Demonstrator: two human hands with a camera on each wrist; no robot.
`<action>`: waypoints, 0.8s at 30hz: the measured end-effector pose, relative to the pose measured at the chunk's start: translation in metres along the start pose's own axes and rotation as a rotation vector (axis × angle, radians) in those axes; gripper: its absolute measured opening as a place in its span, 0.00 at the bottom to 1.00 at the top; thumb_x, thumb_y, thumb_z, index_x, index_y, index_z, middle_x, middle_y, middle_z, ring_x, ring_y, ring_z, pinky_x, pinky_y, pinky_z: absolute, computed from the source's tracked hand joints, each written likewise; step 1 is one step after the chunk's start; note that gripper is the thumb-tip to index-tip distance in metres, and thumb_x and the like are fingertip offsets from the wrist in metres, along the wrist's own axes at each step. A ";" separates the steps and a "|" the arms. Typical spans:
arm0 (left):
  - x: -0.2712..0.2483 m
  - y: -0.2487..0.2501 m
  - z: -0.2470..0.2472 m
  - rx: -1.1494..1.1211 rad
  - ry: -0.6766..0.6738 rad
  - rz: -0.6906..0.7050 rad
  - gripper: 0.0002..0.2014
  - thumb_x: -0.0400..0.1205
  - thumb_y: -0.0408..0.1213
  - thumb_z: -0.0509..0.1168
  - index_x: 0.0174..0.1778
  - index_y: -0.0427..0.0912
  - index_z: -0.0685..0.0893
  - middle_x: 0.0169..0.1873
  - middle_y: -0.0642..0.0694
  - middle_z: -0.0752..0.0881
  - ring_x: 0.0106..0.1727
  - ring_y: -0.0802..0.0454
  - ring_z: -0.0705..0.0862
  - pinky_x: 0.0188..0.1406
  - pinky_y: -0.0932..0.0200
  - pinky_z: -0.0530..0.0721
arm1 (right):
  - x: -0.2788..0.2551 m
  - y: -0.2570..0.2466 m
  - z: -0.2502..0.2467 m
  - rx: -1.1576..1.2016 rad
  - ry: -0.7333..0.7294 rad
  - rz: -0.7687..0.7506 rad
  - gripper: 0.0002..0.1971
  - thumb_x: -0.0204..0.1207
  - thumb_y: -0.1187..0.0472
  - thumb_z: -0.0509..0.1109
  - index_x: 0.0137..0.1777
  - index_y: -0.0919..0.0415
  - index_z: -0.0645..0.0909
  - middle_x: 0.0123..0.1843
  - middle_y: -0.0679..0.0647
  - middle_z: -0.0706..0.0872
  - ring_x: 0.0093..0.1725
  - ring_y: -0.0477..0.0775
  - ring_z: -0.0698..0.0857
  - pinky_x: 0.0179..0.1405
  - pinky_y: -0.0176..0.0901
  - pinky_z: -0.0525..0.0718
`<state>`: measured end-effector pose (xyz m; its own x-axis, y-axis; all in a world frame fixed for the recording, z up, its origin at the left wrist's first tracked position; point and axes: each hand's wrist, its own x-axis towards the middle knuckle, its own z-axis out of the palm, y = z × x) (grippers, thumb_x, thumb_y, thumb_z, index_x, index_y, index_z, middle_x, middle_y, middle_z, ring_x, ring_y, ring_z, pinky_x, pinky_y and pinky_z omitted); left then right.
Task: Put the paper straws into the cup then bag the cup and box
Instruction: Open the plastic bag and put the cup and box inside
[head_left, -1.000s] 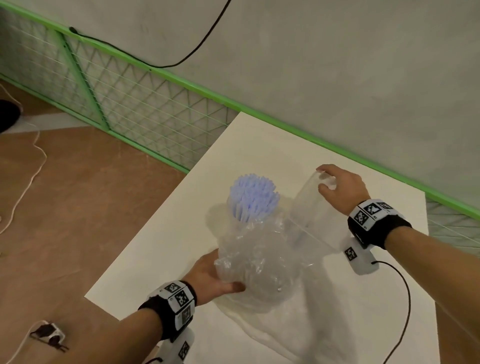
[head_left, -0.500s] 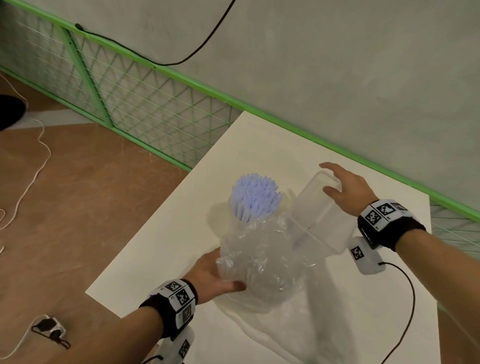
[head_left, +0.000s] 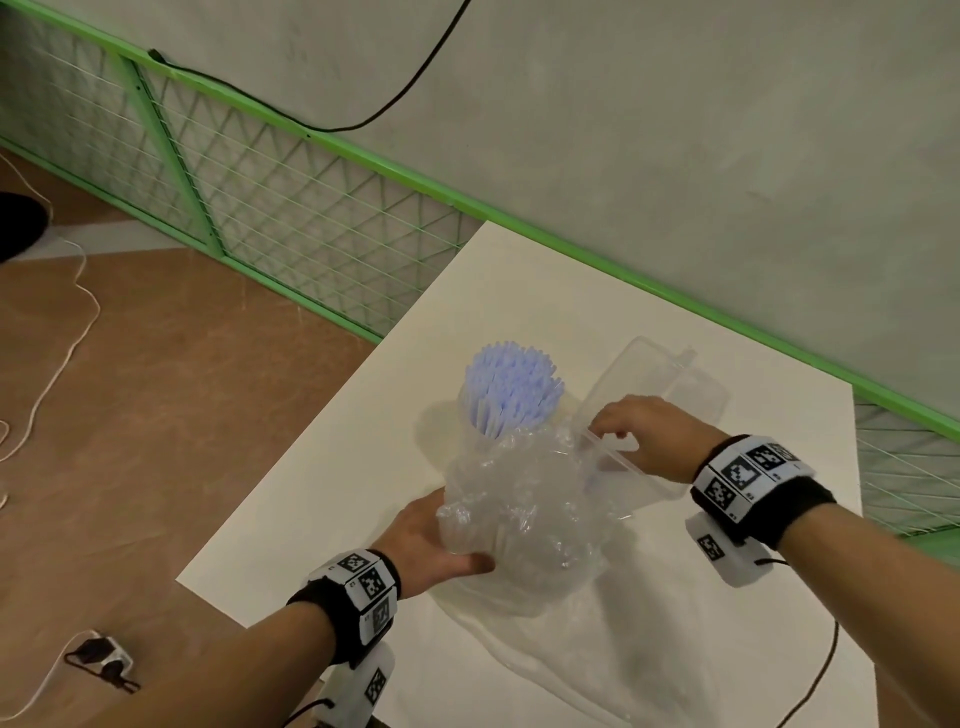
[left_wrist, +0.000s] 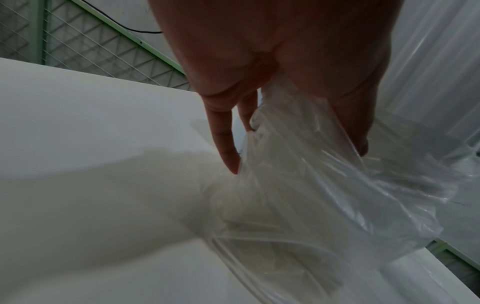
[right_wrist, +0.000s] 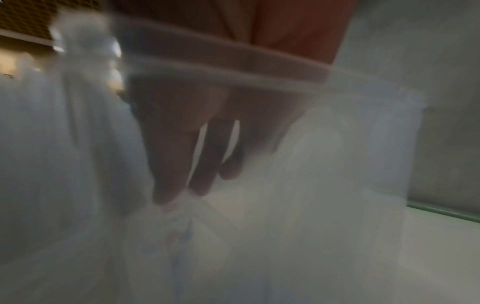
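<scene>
From the head view, the left hand (head_left: 431, 540) grasped the crumpled bag (head_left: 524, 519) on the counter (head_left: 322, 493); straws (head_left: 511, 387) rose behind the bag, and the right hand (head_left: 644, 436) pinched the box (head_left: 649, 415) beside the bag.

At the left wrist, thumb and fingers (left_wrist: 226, 148) clenched bag film (left_wrist: 324, 195).

The right wrist view was blurred; fingers (right_wrist: 166, 164) reached down inside the box (right_wrist: 363, 164).

White table (head_left: 332, 467) – brown floor (head_left: 156, 415), grey wall (head_left: 675, 130), green mesh fence (head_left: 291, 208), floor cables

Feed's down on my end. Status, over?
Left hand grips bag bunched round cup, straws poking out. Right hand holds clear box at bag mouth, not yet inside. No obstruction seen.
</scene>
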<state>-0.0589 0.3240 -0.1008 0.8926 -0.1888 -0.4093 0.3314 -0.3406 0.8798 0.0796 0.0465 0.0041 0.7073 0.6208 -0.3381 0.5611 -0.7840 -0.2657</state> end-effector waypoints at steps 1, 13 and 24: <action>0.000 0.000 0.000 -0.003 -0.001 0.004 0.30 0.64 0.46 0.85 0.61 0.60 0.83 0.51 0.63 0.90 0.54 0.70 0.87 0.58 0.68 0.81 | -0.002 -0.001 -0.005 0.031 0.029 0.006 0.10 0.77 0.58 0.75 0.57 0.52 0.87 0.51 0.43 0.87 0.43 0.44 0.79 0.49 0.40 0.76; 0.001 -0.003 0.000 -0.004 0.003 0.030 0.30 0.63 0.46 0.85 0.59 0.62 0.83 0.52 0.62 0.90 0.56 0.66 0.87 0.64 0.60 0.83 | -0.029 0.034 -0.046 0.024 0.442 0.490 0.14 0.72 0.49 0.76 0.56 0.50 0.82 0.63 0.53 0.82 0.60 0.60 0.79 0.58 0.50 0.75; 0.003 -0.006 0.001 0.011 0.008 0.045 0.32 0.63 0.47 0.85 0.64 0.58 0.84 0.54 0.63 0.90 0.56 0.69 0.86 0.65 0.61 0.82 | 0.000 0.034 -0.024 -0.012 0.184 0.538 0.62 0.50 0.31 0.83 0.80 0.34 0.47 0.84 0.43 0.57 0.76 0.61 0.69 0.68 0.69 0.74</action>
<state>-0.0588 0.3245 -0.1071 0.9088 -0.1971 -0.3678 0.2877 -0.3425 0.8944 0.1094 0.0198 0.0165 0.9575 0.1252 -0.2598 0.1054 -0.9905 -0.0887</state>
